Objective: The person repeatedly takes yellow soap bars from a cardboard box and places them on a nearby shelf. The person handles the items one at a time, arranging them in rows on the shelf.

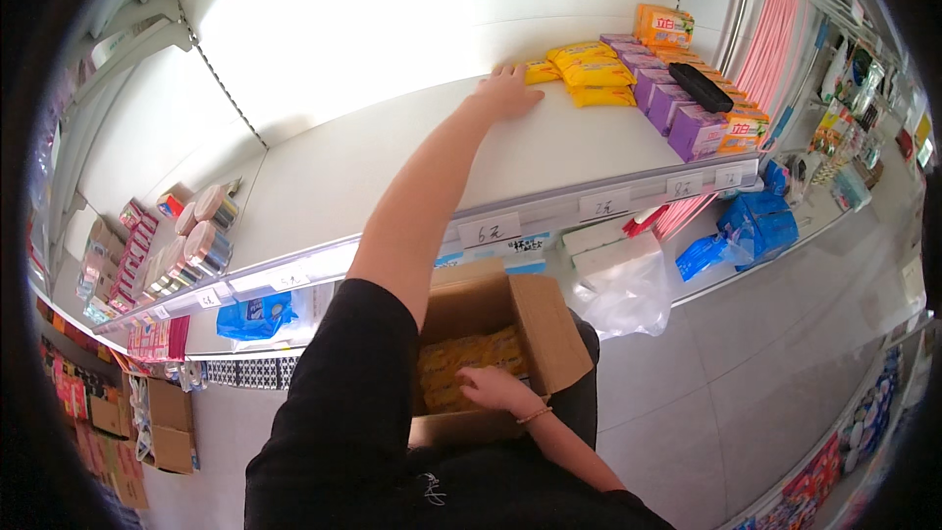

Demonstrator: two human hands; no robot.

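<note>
Left hand: the left hand point(505, 96) reaches out over the white shelf point(383, 162), fingers apart, just beside the yellow packs on the shelf point(599, 72); whether its fingertips touch the nearest pack cannot be told.
Right hand: the right hand point(498, 393), a bracelet point(535, 415) at its wrist, is inside the cardboard box point(551, 334), over the yellow packs in the box point(461, 357); its fingers are bent, and whether they are clamped on a pack cannot be told.
Yellow packs: some lie stacked toward the far right of the shelf, others lie in the box, near the person's body.
Shelf, right: purple boxes point(669, 104) stand in a row beside the stacked packs, with orange packs point(664, 26) beyond and a black object point(700, 87) lying on top.
Shelf, left: round tubs point(207, 246) stand near the front edge.
Below the shelf: a clear plastic bag point(633, 290) and a blue bag point(763, 224), both on the right.
</note>
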